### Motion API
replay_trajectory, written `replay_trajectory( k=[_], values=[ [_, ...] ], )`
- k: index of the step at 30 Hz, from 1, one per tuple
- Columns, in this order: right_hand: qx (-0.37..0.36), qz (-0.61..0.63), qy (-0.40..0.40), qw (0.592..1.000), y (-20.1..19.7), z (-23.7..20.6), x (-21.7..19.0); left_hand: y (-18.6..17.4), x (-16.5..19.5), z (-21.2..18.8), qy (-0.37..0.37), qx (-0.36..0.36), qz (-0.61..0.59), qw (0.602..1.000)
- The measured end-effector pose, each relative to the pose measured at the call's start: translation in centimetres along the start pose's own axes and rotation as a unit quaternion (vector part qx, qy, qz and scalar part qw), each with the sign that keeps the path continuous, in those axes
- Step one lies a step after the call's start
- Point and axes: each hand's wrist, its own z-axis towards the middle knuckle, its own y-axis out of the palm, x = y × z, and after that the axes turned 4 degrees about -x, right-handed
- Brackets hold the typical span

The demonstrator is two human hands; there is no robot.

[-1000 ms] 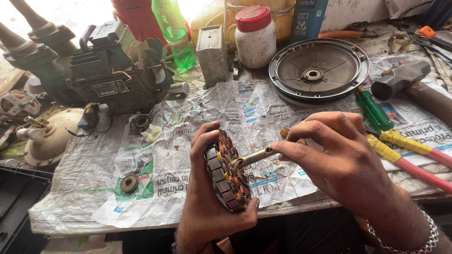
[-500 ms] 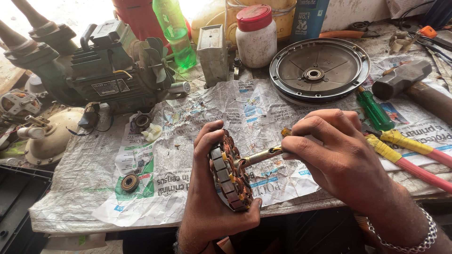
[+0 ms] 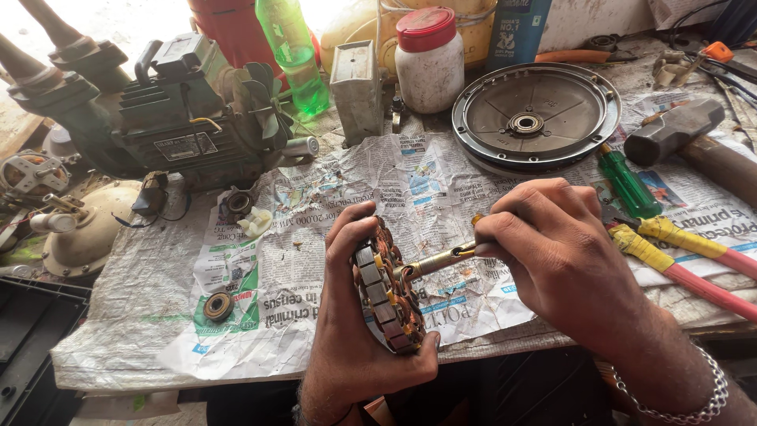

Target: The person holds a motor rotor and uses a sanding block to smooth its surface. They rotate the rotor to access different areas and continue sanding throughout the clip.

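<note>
Stator (image 3: 386, 290): gripped edge-on in left hand (image 3: 355, 315), above the newspapered worktop (image 3: 315, 237) edge. Shaft (image 3: 438, 260): pinched by right hand (image 3: 560, 252), now angled slightly lower than a second ago; otherwise unchanged, fitting seems ongoing.

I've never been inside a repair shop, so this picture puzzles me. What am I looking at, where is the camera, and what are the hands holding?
The camera sits on the person's head and looks down at their own two bare hands over a workbench covered in newspaper. The left hand grips a round motor core with copper windings, held on edge. The right hand pinches the metal shaft sticking out of its middle. Around them lie a grey round cover plate, a green screwdriver, a hammer, a white jar with a red lid and a dark pump motor.
</note>
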Motion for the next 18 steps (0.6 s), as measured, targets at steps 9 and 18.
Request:
replay_trajectory(
  k=[9,18],
  values=[
    [-0.008,-0.006,-0.064,0.998,-0.55,-0.06,0.11,-0.33,-0.13,-0.05,-0.001,0.004,-0.007,1.0],
    [-0.037,0.008,-0.046,0.998,-0.48,-0.24,-0.11,0.04,0.02,-0.08,-0.011,0.001,-0.011,1.0]
  ],
)
